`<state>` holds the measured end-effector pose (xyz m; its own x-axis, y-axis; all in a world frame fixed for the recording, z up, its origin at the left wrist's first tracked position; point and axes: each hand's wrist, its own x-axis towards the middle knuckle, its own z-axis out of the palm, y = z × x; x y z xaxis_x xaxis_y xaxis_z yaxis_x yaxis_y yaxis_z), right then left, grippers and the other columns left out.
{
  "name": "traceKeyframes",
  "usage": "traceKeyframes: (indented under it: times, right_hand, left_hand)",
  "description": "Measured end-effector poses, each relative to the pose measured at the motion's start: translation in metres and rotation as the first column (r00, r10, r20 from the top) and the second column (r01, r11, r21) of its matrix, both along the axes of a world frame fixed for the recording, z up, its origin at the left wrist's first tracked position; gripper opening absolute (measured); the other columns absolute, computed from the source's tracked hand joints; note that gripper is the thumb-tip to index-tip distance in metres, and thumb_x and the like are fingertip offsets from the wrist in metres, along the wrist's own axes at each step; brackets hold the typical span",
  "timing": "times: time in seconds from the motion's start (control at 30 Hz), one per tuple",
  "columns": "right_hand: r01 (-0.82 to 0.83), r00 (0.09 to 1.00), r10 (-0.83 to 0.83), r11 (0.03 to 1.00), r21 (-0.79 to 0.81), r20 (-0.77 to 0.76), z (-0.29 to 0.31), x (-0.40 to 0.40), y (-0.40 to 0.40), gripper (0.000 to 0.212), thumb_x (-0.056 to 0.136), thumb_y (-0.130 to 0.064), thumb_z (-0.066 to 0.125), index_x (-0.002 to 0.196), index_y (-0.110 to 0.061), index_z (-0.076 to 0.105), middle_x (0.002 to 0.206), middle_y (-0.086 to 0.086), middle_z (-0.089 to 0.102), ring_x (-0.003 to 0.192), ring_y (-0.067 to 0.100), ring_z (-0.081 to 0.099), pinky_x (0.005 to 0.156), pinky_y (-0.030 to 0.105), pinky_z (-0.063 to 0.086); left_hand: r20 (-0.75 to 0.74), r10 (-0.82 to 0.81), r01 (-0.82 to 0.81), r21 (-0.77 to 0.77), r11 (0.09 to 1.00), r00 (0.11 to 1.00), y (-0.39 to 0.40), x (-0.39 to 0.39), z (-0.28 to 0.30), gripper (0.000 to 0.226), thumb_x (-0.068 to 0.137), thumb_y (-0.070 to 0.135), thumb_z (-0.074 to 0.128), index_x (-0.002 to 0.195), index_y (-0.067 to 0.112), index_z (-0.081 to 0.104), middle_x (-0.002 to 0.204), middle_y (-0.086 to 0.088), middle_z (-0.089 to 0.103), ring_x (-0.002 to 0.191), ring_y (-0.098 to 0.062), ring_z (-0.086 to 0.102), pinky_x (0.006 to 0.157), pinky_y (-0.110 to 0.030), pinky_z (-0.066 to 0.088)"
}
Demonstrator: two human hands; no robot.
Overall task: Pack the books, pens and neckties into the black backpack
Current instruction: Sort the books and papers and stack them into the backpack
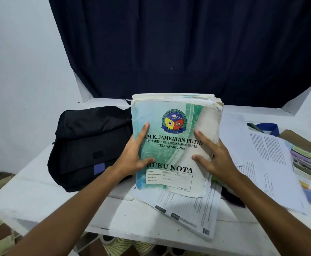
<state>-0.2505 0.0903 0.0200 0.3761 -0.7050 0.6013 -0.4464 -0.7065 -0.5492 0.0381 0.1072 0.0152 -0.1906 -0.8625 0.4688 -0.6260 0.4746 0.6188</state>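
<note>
2 hands (171,159) clamped on book stack (175,145) above white table (45,196), black backpack (90,146) left, dark curtain (178,45) behind.

One black backpack (88,145) lies on the white table (45,196). Just right of the backpack stands one stack of notebooks (173,145); how many notebooks are in it cannot be told, only the front green cover shows whole. Two hands touch that stack: the left hand (134,154) on the side nearer the backpack, the right hand (213,159) on the far side. Under the stack lies one printed sheet bundle (188,213). Farther right of the backpack, beyond the stack, lie loose printed papers (269,163), at least two, and one colourful booklet (308,172). One blue strap (269,127) shows beyond the papers
</note>
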Motion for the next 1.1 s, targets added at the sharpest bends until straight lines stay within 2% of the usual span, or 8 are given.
traceKeyframes:
  times: [0.27, 0.43, 0.6, 0.7, 0.77, 0.83, 1.0, 1.1]
  right_hand:
    - [-0.134, 0.978, 0.039, 0.868, 0.479, 0.204, 0.044, -0.002, -0.018, 0.083, 0.07, 0.015, 0.074, 0.136, -0.026, 0.046, 0.125, -0.02, 0.055, 0.105, -0.021, 0.053, 0.081, 0.004, 0.044]
    - [-0.266, 0.864, -0.118, 0.719, 0.642, 0.49, 0.045, -0.004, -0.029, 0.079, 0.068, 0.02, 0.07, 0.131, -0.027, 0.058, 0.122, -0.001, 0.066, 0.103, 0.017, 0.068, 0.083, 0.037, 0.057]
    - [-0.357, 0.679, -0.247, 0.712, 0.605, 0.692, 0.053, 0.011, -0.027, 0.078, 0.072, 0.023, 0.063, 0.133, -0.026, 0.055, 0.101, 0.005, 0.074, 0.085, 0.023, 0.072, 0.064, 0.035, 0.059]
    - [-0.362, 0.556, -0.306, 0.748, 0.556, 0.773, 0.057, 0.023, -0.028, 0.081, 0.072, 0.023, 0.061, 0.138, -0.023, 0.05, 0.104, 0.003, 0.072, 0.092, 0.024, 0.07, 0.074, 0.042, 0.059]
    - [-0.336, 0.49, -0.337, 0.778, 0.531, 0.804, 0.059, 0.032, -0.029, 0.083, 0.072, 0.024, 0.063, 0.141, -0.021, 0.048, 0.109, 0.001, 0.069, 0.096, 0.023, 0.07, 0.078, 0.042, 0.058]
    - [-0.31, 0.442, -0.358, 0.8, 0.514, 0.823, 0.058, 0.04, -0.03, 0.085, 0.072, 0.023, 0.064, 0.141, -0.022, 0.046, 0.114, 0.004, 0.068, 0.097, 0.023, 0.069, 0.08, 0.044, 0.058]
    - [-0.244, 0.406, -0.369, 0.838, 0.488, 0.836, 0.051, 0.06, -0.031, 0.086, 0.072, 0.021, 0.067, 0.14, -0.027, 0.047, 0.116, 0.001, 0.068, 0.101, 0.022, 0.069, 0.083, 0.043, 0.057]
    - [-0.201, 0.426, -0.348, 0.864, 0.462, 0.835, 0.049, 0.068, -0.026, 0.085, 0.073, 0.02, 0.066, 0.142, -0.026, 0.046, 0.123, -0.001, 0.064, 0.106, 0.018, 0.066, 0.084, 0.037, 0.057]
  left_hand:
    - [-0.178, -0.091, 0.14, 0.285, 0.948, 0.98, -0.02, -0.002, 0.025, 0.122, 0.065, 0.008, 0.088, 0.141, 0.065, 0.012, 0.153, 0.011, 0.033, 0.134, -0.013, 0.045, 0.109, -0.041, 0.043]
    - [-0.276, -0.09, 0.208, 0.438, 0.874, 0.957, -0.035, 0.003, 0.057, 0.115, 0.069, -0.006, 0.082, 0.154, 0.034, 0.015, 0.134, 0.019, 0.049, 0.112, 0.002, 0.06, 0.091, -0.022, 0.051]
    - [-0.434, 0.155, 0.095, 0.501, 0.86, 0.887, -0.031, 0.014, 0.07, 0.094, 0.086, 0.028, 0.073, 0.151, 0.047, 0.008, 0.097, 0.002, 0.074, 0.089, -0.016, 0.073, 0.076, -0.033, 0.058]
    - [-0.422, 0.337, -0.113, 0.474, 0.873, 0.842, -0.012, 0.021, 0.052, 0.097, 0.074, 0.071, 0.063, 0.146, 0.058, -0.001, 0.121, 0.002, 0.068, 0.113, -0.015, 0.064, 0.104, -0.04, 0.046]
    - [-0.445, 0.445, -0.202, 0.494, 0.846, 0.777, 0.004, 0.02, 0.036, 0.098, 0.066, 0.086, 0.053, 0.138, 0.066, -0.01, 0.141, 0.002, 0.053, 0.125, -0.024, 0.054, 0.109, -0.048, 0.039]
    - [-0.519, 0.462, -0.143, 0.541, 0.829, 0.719, 0.018, 0.008, 0.022, 0.104, 0.066, 0.085, 0.054, 0.136, 0.065, -0.02, 0.138, -0.001, 0.053, 0.114, -0.029, 0.061, 0.096, -0.051, 0.05]
    - [-0.888, 0.239, 0.265, 0.357, 0.896, 0.392, 0.021, -0.044, 0.017, 0.105, 0.081, 0.043, 0.062, 0.137, 0.062, -0.024, 0.13, 0.015, 0.06, 0.111, -0.022, 0.066, 0.078, -0.051, 0.057]
    - [-0.963, 0.137, 0.279, 0.201, 0.939, 0.233, 0.014, -0.055, 0.015, 0.115, 0.078, 0.016, 0.076, 0.144, 0.059, -0.008, 0.145, 0.009, 0.049, 0.127, -0.023, 0.054, 0.101, -0.058, 0.045]
